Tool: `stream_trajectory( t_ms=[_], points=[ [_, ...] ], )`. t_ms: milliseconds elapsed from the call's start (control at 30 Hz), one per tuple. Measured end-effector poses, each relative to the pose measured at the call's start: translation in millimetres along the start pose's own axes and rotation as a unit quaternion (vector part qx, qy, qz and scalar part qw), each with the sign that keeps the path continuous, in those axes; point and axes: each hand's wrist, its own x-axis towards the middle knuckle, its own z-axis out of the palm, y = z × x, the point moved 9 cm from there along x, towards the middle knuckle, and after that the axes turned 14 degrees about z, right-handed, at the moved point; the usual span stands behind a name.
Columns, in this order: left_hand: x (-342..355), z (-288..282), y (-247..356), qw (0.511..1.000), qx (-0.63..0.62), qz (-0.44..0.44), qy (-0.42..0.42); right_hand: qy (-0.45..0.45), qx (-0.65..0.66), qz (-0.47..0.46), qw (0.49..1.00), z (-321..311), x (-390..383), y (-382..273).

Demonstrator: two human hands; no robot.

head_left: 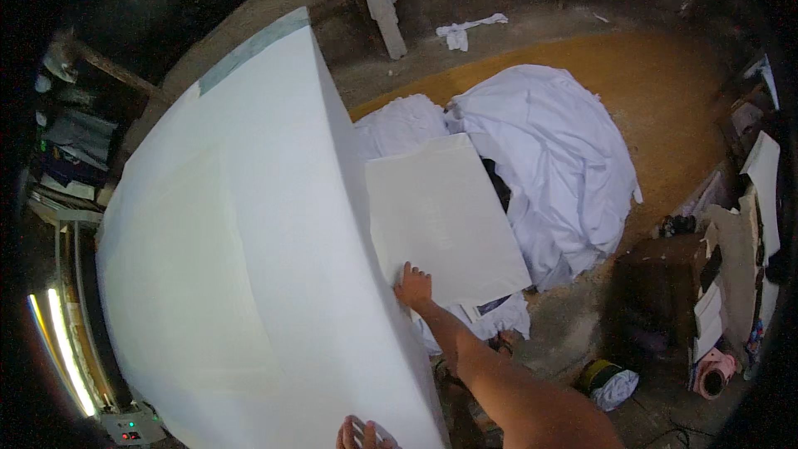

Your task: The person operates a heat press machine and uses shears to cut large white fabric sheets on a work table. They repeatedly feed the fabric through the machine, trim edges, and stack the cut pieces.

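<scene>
A large table covered in smooth white cloth (283,158) fills the left and middle. My right hand (413,287) rests at the table's right edge, fingers apart, beside a flat cream panel (440,216); whether it touches the panel is hard to tell. Nothing shows in its grasp. At the bottom of the picture, my left hand (364,434) lies on the white cloth near the same edge, fingers spread; the rest of it is cut off. Beyond the panel lies a big heap of white fabric (557,166), with a smaller white bundle (403,120) next to it.
An orange-brown sheet (665,91) spreads over the floor under the heap. To the right stand a dark box (661,283) and a pink object (713,372). A yellow-and-black container with white material (611,384) sits on the floor. A lit tube (66,349) and control box (133,426) are at left.
</scene>
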Motion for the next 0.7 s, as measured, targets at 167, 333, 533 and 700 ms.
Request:
stream_trajectory(
  t_ms=[167,333,533,700],
  points=[
    [-2.5,5.2,-3.7,0.999,0.040,-0.006,-0.030,0.079,-0.009,-0.033,0.996,4.7,5.3,-16.3],
    [-10.4,10.4,-16.2,0.998,0.026,-0.044,-0.025,0.118,-0.097,-0.024,0.988,35.3,16.0,-24.9],
    [-16.2,12.0,-21.4,0.999,0.021,-0.046,0.000,0.173,-0.171,-0.072,0.967,69.8,28.6,-21.4],
    [-14.6,8.6,-25.6,0.996,-0.007,-0.084,-0.007,0.168,-0.125,-0.068,0.976,61.7,24.4,-16.0]
  ],
)
